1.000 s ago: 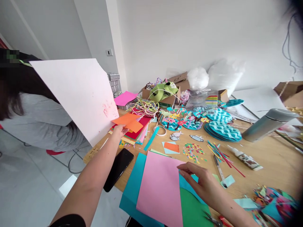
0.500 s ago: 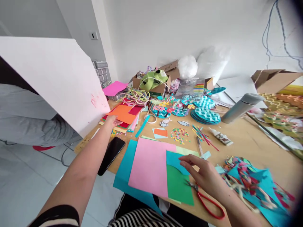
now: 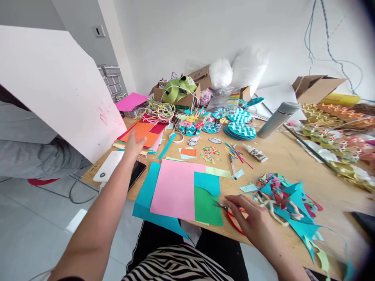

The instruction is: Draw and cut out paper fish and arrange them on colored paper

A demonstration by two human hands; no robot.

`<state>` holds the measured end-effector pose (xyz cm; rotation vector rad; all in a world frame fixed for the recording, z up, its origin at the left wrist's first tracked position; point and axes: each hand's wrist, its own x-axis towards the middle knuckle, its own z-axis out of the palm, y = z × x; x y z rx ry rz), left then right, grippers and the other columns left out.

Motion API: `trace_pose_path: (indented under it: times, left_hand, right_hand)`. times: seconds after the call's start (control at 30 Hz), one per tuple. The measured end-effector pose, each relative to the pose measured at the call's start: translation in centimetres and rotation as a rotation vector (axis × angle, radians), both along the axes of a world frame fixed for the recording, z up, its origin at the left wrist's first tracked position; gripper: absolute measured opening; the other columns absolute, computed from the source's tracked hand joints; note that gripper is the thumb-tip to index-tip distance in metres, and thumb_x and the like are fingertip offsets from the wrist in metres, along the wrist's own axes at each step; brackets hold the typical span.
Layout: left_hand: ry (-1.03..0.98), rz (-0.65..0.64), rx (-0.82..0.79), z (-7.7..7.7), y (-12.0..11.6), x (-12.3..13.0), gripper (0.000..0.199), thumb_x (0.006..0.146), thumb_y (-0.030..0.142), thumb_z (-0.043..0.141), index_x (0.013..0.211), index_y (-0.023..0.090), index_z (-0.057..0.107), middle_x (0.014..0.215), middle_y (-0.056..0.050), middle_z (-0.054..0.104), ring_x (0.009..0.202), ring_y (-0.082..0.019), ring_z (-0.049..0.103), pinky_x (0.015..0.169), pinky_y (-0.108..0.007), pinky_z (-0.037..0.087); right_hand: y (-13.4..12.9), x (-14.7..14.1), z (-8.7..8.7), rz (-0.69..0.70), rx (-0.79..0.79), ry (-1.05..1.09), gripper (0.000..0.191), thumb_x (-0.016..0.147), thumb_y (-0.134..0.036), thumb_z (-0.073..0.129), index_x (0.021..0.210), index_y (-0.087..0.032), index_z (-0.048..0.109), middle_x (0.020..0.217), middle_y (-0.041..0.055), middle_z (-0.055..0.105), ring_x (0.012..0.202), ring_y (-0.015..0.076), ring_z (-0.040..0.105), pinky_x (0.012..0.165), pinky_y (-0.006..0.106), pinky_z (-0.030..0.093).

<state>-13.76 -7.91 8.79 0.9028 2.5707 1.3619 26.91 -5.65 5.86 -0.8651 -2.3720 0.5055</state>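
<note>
My left hand point(image 3: 135, 144) is over the stack of coloured paper, its fingers apart in front of the orange sheet point(image 3: 146, 130). Above the red-handled scissors point(image 3: 234, 224) hangs my right hand point(image 3: 249, 212), fingers loosely bent and apart, holding nothing visible; it partly hides the handles. The scissors' tips lie on a green sheet point(image 3: 208, 208). Beside that are a pink sheet point(image 3: 174, 189), a small blue piece point(image 3: 206, 181) and a larger blue sheet point(image 3: 146, 195) underneath, which hangs over the table's front edge.
A black phone point(image 3: 137, 171) and a white device point(image 3: 109, 166) lie at the left. Further back are confetti point(image 3: 210, 154), a glue bottle point(image 3: 256, 153), a grey flask point(image 3: 278, 119) and blue wavy discs point(image 3: 240, 130). Paper scraps point(image 3: 281, 195) are heaped at the right. A white board point(image 3: 61, 86) stands left.
My left hand has come off the edge of the orange sheet and its fingers have spread. My right hand has moved from above the blue piece to over the scissors' handles. The view has shifted.
</note>
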Motion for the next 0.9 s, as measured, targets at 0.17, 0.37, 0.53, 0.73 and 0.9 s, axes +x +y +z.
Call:
trace_pose_path:
  times: [0.17,0.37,0.53,0.73,0.9]
  left_hand:
    - [0.15,-0.823,-0.001,-1.4,-7.0,12.9,0.032,0.086,0.024,0.06,0.117,0.023,0.062,0.123,-0.005,0.064,0.116,-0.02,0.057,0.104,-0.038,0.044]
    - [0.448,-0.94,-0.219,-3.7,-10.6,19.1,0.046,0.076,0.026,0.074,0.119,0.018,0.06,0.12,-0.009,0.064,0.117,-0.026,0.054,0.102,-0.044,0.046]
    - [0.502,-0.956,-0.429,-4.0,-10.0,18.7,0.041,0.076,0.024,0.075,0.113,0.016,0.061,0.113,-0.008,0.066,0.107,-0.025,0.059,0.094,-0.041,0.05]
    - [0.53,-0.977,-0.487,-3.7,-9.9,18.5,0.035,0.08,0.02,0.07,0.114,0.017,0.06,0.114,-0.007,0.065,0.108,-0.024,0.059,0.095,-0.038,0.048]
    - [0.531,-0.994,-0.494,-3.4,-10.1,18.2,0.027,0.086,0.016,0.06,0.113,0.018,0.06,0.115,-0.007,0.065,0.107,-0.022,0.06,0.092,-0.035,0.049]
  right_hand:
    - [-0.1,1.3,-2.0,-0.024,0.155,-0.121,0.023,0.096,-0.028,0.042,0.096,-0.02,0.064,0.09,0.0076,0.07,0.078,0.0185,0.068,0.067,0.028,0.053]
    - [-0.4,2.7,-4.0,-0.047,0.199,-0.353,0.023,0.094,-0.018,0.041,0.096,-0.021,0.064,0.098,0.0083,0.068,0.086,0.021,0.066,0.072,0.032,0.053]
    - [-0.9,3.2,-4.5,-0.05,0.189,-0.365,0.034,0.086,-0.003,0.04,0.104,-0.021,0.062,0.109,0.0081,0.066,0.096,0.0213,0.064,0.081,0.034,0.052]
    - [-0.9,3.2,-3.9,-0.026,0.167,-0.38,0.041,0.079,0.002,0.041,0.106,-0.02,0.063,0.107,0.0085,0.066,0.099,0.0219,0.061,0.084,0.035,0.051]
    - [-0.6,3.4,-3.8,-0.016,0.169,-0.416,0.043,0.079,0.004,0.041,0.107,-0.019,0.063,0.106,0.0093,0.065,0.099,0.0232,0.059,0.084,0.036,0.051]
